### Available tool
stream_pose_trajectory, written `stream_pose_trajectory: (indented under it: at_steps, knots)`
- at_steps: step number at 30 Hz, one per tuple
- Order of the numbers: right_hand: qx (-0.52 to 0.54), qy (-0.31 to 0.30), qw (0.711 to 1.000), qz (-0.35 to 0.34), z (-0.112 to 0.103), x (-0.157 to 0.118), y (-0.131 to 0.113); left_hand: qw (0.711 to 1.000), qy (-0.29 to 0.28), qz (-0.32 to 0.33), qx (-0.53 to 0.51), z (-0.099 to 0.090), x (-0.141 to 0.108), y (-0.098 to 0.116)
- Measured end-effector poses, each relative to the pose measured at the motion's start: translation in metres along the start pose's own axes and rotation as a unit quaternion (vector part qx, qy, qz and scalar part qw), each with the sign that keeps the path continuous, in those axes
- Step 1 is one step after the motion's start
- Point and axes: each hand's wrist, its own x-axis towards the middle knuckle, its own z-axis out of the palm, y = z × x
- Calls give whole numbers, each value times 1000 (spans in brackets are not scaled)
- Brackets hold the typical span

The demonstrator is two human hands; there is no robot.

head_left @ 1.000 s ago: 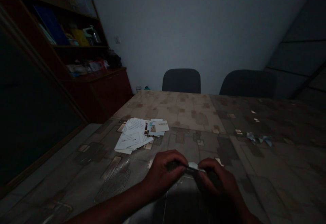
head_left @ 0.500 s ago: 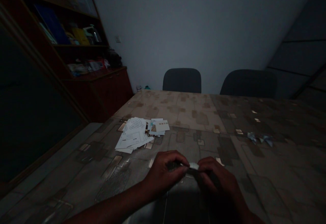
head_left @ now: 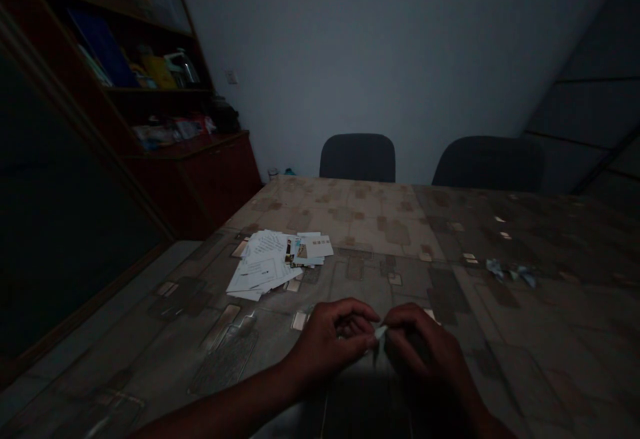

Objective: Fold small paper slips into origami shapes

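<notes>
A small pale piece of folded paper [head_left: 381, 332] is held up between my two hands over the table's near edge. My right hand [head_left: 425, 346] pinches it between thumb and fingers from the right. From the left, my left hand [head_left: 333, 336] has its thumb and curled fingers at the paper's other side. Most of the paper is hidden behind the fingertips, and its folds are too dark to make out.
A loose pile of printed papers and cards [head_left: 265, 262] lies left on the patterned tablecloth [head_left: 370, 216]. Small crumpled-looking pale paper pieces [head_left: 523, 274] rest at the right. Two chairs [head_left: 357, 157] stand beyond the table; a filled shelf cabinet [head_left: 200, 172] is at the back left.
The folded paper has turned from lying across between the hands to a slanting, more upright position. My hands have come slightly closer together, and the left fingers have shifted on it.
</notes>
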Motion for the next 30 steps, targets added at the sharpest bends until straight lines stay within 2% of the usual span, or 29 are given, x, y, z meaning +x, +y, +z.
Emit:
stream_pose_trajectory:
  at_steps: [3,7,11,14,17,22,30]
  knots:
    - [-4,15,999,46,4,0,4,1000,26,-5,7,4,0,2]
    - [15,17,999,33,8,2,4,996,64,35,46,9,-1,2]
    - [14,27,999,31,8,2,-3,974,115,121,151,8,-4,0]
    - [15,-2,999,46,7,-1,-7,951,120,190,212,6,-6,-3]
    - [23,-32,996,77,7,-2,-7,935,119,229,243,5,-8,-5]
    - [60,-40,987,140,12,-3,-7,926,121,244,260,6,-8,-4]
    - [125,-54,979,153,13,-5,-1,930,116,226,266,7,-5,-4]
